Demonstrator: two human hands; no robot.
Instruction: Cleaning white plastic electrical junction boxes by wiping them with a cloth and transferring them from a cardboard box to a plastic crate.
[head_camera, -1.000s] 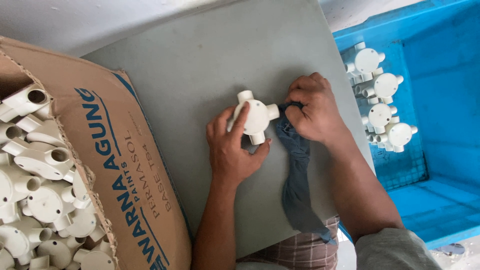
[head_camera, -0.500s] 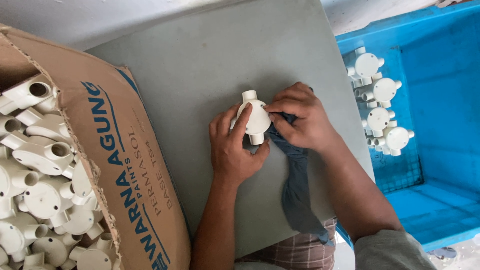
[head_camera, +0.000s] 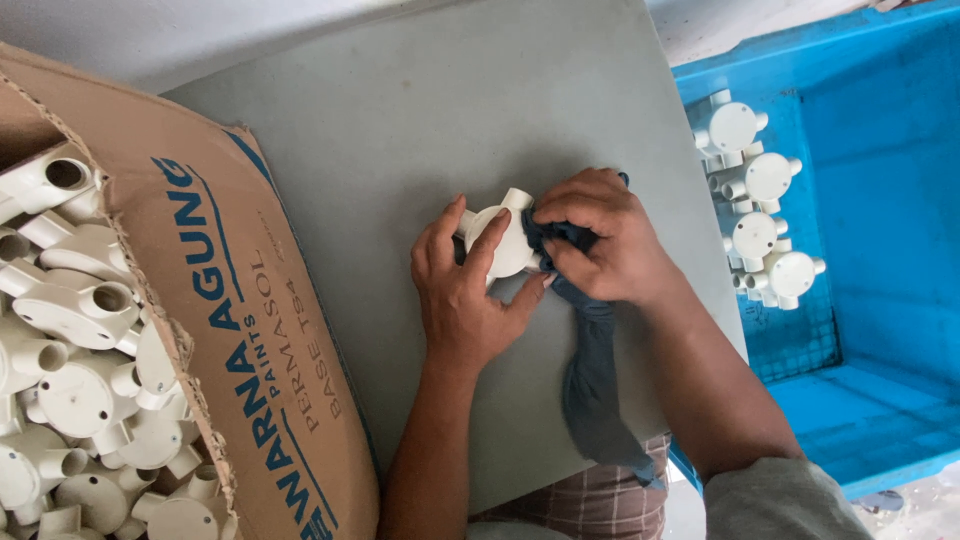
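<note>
My left hand holds a white round plastic junction box with short pipe stubs, pressed down on a grey board. My right hand grips a dark blue-grey cloth and presses its bunched end against the right side of the box. The rest of the cloth hangs down over the board's near edge toward my lap.
A brown cardboard carton on the left holds several white junction boxes. A blue plastic crate on the right holds several more junction boxes along its left wall.
My right hand has slid left with the cloth onto the box, covering its right stub. My left hand has turned the box slightly and keeps it in place.
</note>
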